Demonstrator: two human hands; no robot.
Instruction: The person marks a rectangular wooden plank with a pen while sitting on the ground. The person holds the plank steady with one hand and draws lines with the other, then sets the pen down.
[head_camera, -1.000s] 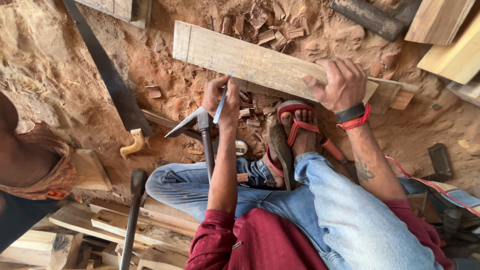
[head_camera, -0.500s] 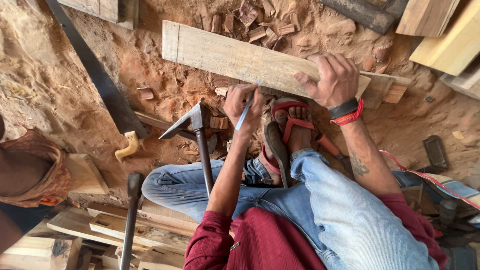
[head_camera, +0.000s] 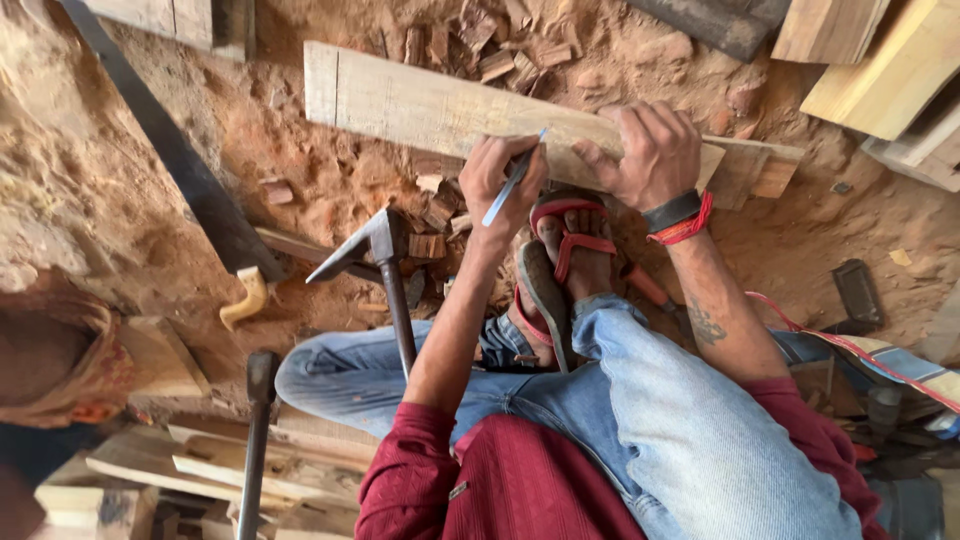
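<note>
The long pale plank (head_camera: 440, 110) lies slantwise on the sawdust-strewn earth floor (head_camera: 300, 170), and everything here is placed from it. The left hand (head_camera: 505, 180) has come up from the adze-like tool (head_camera: 375, 245) that lies just below the plank and now sits at the plank's near edge, its grip closed around a light blue pencil (head_camera: 515, 182) whose tip meets the wood. Half a second ago that hand was short of the edge; now the pencil point is on the board, so by my reading marking is under way rather than being lined up. The right hand (head_camera: 645, 150), wearing a dark band and red thread at the wrist, presses flat on the plank just right of the pencil, fingers spread and holding the board down, not closed around anything. It has kept that place throughout. A foot in a red-strapped sandal (head_camera: 570, 240) rests directly below the plank's near edge, between the two hands. Wood offcuts (head_camera: 480, 50) lie scattered beyond the plank's far edge.
</note>
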